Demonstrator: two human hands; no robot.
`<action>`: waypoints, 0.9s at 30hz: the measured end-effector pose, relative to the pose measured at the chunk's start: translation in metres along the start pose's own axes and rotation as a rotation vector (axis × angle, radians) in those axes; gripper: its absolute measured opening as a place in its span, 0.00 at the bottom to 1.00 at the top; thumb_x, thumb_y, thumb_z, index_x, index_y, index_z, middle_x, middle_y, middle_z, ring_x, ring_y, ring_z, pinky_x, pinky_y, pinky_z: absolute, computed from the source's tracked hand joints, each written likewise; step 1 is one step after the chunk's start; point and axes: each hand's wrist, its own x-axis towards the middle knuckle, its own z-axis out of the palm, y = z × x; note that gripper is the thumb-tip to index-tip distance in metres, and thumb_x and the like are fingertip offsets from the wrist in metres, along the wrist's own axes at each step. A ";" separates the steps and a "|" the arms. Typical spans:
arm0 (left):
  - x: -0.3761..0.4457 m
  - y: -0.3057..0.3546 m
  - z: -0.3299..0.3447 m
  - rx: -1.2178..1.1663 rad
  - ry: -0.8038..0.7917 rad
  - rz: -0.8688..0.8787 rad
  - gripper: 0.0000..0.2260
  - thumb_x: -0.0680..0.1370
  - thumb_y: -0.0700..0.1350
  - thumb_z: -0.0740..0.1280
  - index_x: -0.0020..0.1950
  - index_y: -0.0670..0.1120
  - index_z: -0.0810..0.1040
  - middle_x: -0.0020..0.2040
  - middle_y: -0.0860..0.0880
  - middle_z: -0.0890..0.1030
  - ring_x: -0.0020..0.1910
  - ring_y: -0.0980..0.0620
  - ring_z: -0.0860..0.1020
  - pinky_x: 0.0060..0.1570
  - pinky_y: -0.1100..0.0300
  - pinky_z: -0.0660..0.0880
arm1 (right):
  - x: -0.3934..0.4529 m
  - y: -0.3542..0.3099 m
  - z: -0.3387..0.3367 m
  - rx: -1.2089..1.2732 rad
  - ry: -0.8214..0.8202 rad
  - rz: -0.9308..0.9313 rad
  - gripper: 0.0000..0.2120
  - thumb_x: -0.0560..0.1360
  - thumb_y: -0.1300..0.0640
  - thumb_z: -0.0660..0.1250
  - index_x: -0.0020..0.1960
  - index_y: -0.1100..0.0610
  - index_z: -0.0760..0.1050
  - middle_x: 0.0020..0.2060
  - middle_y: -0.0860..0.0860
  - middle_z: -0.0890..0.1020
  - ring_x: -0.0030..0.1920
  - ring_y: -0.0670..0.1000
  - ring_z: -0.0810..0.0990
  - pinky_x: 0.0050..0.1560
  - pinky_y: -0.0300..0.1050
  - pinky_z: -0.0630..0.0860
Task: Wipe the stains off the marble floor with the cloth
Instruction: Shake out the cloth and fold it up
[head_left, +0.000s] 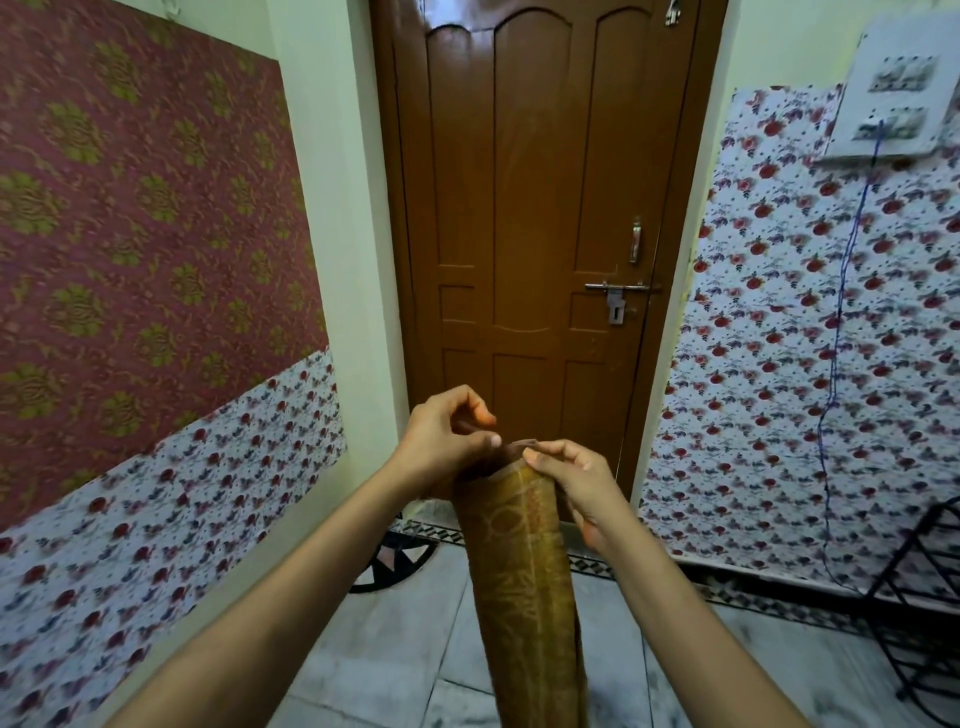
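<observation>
- We hold the cloth (522, 587) up in front of the brown door (530, 208); it hangs as a long, soft mustard strip, well above the marble floor (395, 649).
- Our right hand (576, 488) pinches its top edge, fingers (540, 457) closed on the fabric.
- Our left hand (441, 441) sits at the same edge with fingers curled; whether it grips the cloth, we cannot tell.
- It looks light and limp, so we judge it best bunched into a pad before wiping.

Below you, the grey-veined marble floor (395, 654) carries a dark patterned mat (392, 564) at the far left near the door and a black rack (924, 613) standing at right.
</observation>
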 end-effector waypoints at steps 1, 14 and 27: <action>-0.002 -0.001 -0.001 0.021 0.017 -0.002 0.09 0.70 0.41 0.73 0.40 0.49 0.74 0.42 0.50 0.79 0.43 0.52 0.78 0.42 0.58 0.77 | 0.000 0.002 0.000 0.055 0.041 0.028 0.05 0.72 0.62 0.70 0.48 0.59 0.78 0.42 0.54 0.81 0.41 0.49 0.80 0.37 0.39 0.76; 0.001 -0.004 0.017 -0.104 -0.065 -0.104 0.07 0.74 0.39 0.68 0.49 0.49 0.74 0.43 0.48 0.77 0.42 0.53 0.77 0.41 0.59 0.76 | 0.004 -0.017 -0.005 0.002 0.062 -0.037 0.04 0.77 0.59 0.64 0.50 0.58 0.76 0.40 0.54 0.82 0.41 0.50 0.82 0.38 0.39 0.79; 0.028 -0.028 -0.025 -0.178 0.107 -0.396 0.05 0.74 0.37 0.67 0.41 0.45 0.75 0.41 0.44 0.77 0.43 0.47 0.77 0.51 0.51 0.77 | 0.017 0.008 -0.045 -0.152 0.561 -0.022 0.07 0.78 0.56 0.61 0.46 0.59 0.72 0.41 0.56 0.77 0.43 0.55 0.76 0.42 0.46 0.72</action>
